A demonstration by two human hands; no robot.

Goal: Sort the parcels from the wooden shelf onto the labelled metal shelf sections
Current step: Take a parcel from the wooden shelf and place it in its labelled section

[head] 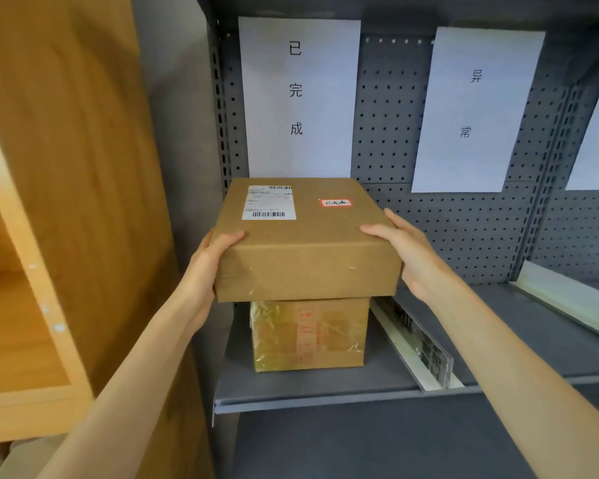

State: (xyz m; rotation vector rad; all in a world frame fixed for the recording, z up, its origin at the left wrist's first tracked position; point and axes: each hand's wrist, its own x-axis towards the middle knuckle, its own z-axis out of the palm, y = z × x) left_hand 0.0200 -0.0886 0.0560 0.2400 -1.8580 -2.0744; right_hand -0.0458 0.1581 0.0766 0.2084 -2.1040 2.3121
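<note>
Both forearms reach far into the shelf (325,392). My left hand (208,267) and right hand (405,250) clamp the box (305,243) by its sides, fingers curled over the edges, keeping it level on the lower parcel (308,335), under the left sign (298,95) matching its sticker (336,202).

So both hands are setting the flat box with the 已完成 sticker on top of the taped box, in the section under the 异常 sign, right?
Not quite. The head view shows both hands, left hand and right hand, setting the flat box on the taped box, but in the section under the 已完成 sign. The 异常 sign hangs over the next section, beyond the divider.
</note>
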